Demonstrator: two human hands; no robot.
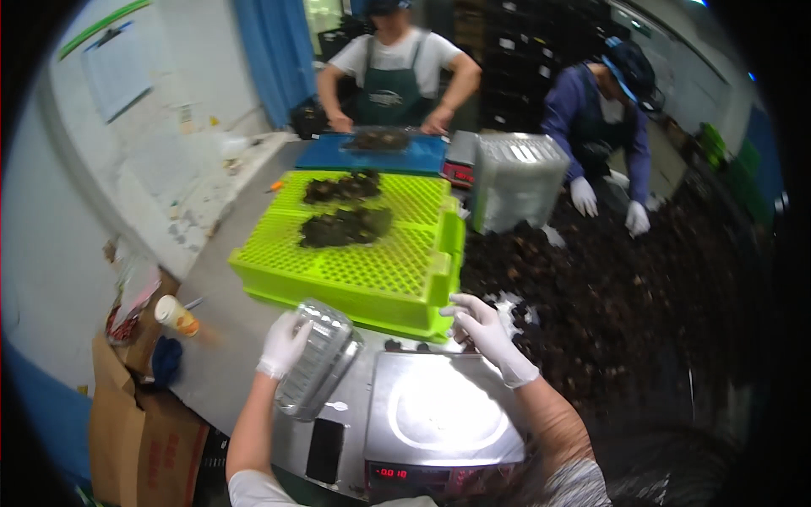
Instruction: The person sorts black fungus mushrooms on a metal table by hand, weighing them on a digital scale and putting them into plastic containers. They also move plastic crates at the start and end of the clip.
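Observation:
My left hand (287, 342), in a white glove, grips a clear plastic tray (315, 374) that looks nested with another, tilted over the steel table. My right hand (479, 326), also gloved, has its fingers spread near the right front corner of an upturned lime-green plastic crate (329, 304); no held object shows. Two clumps of dark produce (345, 227), perhaps in clear packs, lie on the crate. Below my right hand stands a digital scale with a steel platform (443, 412), its red display lit. A black phone-like slab (325, 451) lies left of the scale.
A large dark heap of produce (595, 304) covers the right side. Behind it a gloved co-worker (595, 114) reaches in. Stacked clear trays (519, 184) stand beyond the crate. Another co-worker (396, 82) handles a filled tray on a blue board (310, 155). A paper cup (176, 315) is at left.

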